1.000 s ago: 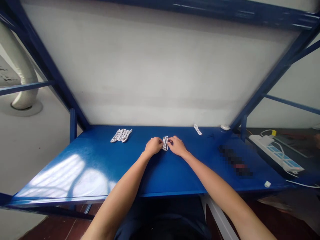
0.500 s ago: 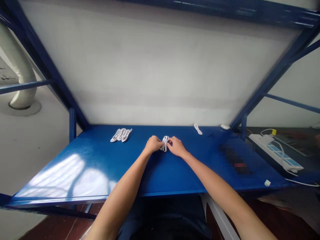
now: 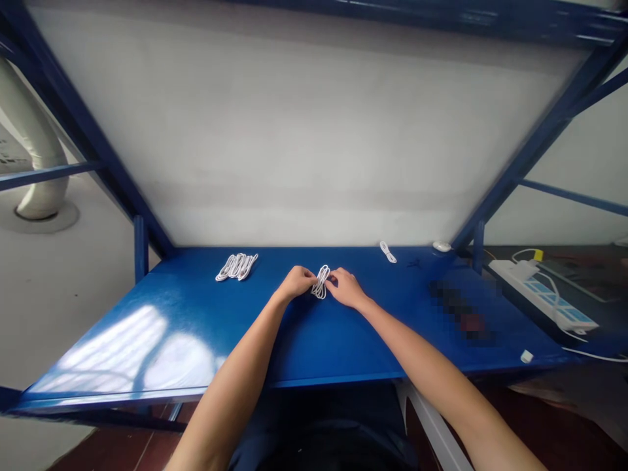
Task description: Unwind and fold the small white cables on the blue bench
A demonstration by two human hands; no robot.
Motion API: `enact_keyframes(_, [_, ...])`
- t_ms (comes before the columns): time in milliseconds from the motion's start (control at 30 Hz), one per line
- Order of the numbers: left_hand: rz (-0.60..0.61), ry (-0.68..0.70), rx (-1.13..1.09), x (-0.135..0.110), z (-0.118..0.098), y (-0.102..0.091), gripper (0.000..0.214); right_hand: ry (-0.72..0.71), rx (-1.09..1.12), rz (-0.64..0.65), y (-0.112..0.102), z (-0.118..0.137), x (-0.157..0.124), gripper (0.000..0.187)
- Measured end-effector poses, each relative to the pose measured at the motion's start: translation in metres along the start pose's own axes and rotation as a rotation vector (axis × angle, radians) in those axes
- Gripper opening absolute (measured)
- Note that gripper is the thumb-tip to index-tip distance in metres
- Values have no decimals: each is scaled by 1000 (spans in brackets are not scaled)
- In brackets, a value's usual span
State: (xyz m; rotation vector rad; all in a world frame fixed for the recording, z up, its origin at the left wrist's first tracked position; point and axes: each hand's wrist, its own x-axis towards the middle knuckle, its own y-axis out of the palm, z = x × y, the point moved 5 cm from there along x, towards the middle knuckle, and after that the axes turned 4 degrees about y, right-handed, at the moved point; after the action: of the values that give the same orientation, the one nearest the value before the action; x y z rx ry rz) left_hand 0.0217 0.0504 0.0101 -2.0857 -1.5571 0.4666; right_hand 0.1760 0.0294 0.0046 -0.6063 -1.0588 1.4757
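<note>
A coiled white cable (image 3: 321,281) is pinched between both of my hands over the middle of the blue table (image 3: 161,320). My left hand (image 3: 296,282) grips its left side with closed fingers. My right hand (image 3: 345,288) pinches its right side. The coil tilts slightly and sits just above or on the tabletop; I cannot tell which.
A bunch of coiled white cables (image 3: 237,266) lies at the back left of the table. A single white cable (image 3: 387,252) and a small white object (image 3: 441,246) lie at the back right. A small white piece (image 3: 526,356) sits near the right front corner. A power strip (image 3: 542,294) lies further right.
The coil has tilted and shifted slightly between my fingers. Both hands stay in nearly the same place.
</note>
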Motion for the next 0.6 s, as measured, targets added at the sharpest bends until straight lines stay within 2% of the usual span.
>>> enact_keyframes(400, [83, 45, -240, -2, -6, 11, 8, -10, 8, -17, -2, 4, -1, 16])
enact_keyframes(500, [53, 32, -331, -2, -6, 11, 13, 10, 140, -10, -2, 6, -2, 14])
enact_keyframes(600, [16, 7, -348, -2, -5, 11, 29, 74, 332, 11, -1, 8, -3, 22])
